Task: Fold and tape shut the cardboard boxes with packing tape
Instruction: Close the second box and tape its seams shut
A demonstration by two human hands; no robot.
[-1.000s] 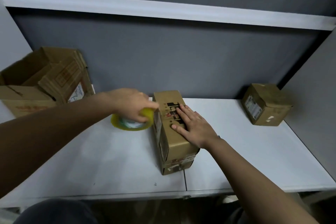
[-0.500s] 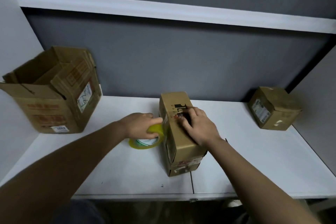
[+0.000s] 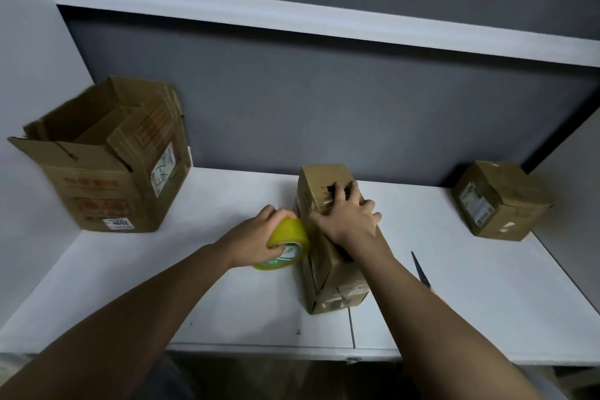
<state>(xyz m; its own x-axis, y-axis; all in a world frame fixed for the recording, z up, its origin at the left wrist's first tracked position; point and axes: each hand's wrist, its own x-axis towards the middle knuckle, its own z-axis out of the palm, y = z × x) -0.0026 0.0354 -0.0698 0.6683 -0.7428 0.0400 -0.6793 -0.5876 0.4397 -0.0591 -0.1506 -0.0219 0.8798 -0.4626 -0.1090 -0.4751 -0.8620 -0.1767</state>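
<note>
White table — box under right hand

The tape roll is yellow with a green-and-white core label. All three boxes are brown cardboard; the big open box carries red print. The bench is white.

Single view, head-worn, wide-angle. Looks forward and down over the white table toward the grey back wall, both forearms entering from the bottom edge. Close range: hands sit mid-frame. Straight lines bow near the frame edges.
</note>
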